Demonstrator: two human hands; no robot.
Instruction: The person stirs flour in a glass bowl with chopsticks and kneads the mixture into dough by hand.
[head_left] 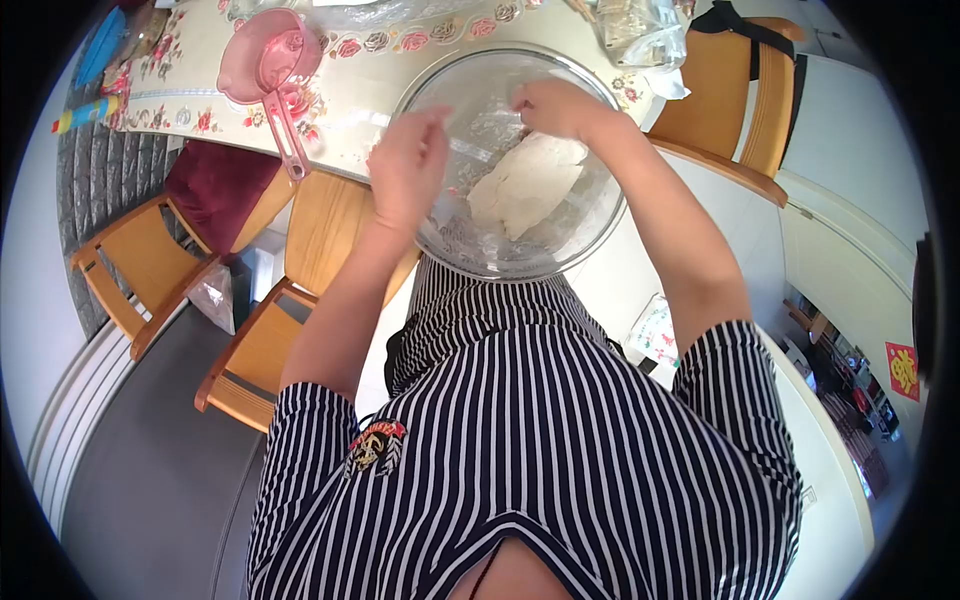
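Observation:
A pale, uneven lump of dough (530, 185) lies in a large clear bowl (470, 268), with floury smears on the bowl's inside. My left hand (408, 168) is raised over the bowl's left rim. Its fingers are loosely bent and somewhat apart, slightly blurred, and I see nothing in them. At the top right of the dough, my right hand (562, 108) hangs inside the rim with its fingers curled together. Whether those fingertips hold a bit of dough is hidden.
The bowl overhangs the front edge of a table with a flowered cloth (350, 85). A pink long-handled scoop (283, 120) stands left of it, and a clear plastic bag (650, 40) lies at the back right. Wooden chairs (325, 235) stand on both sides.

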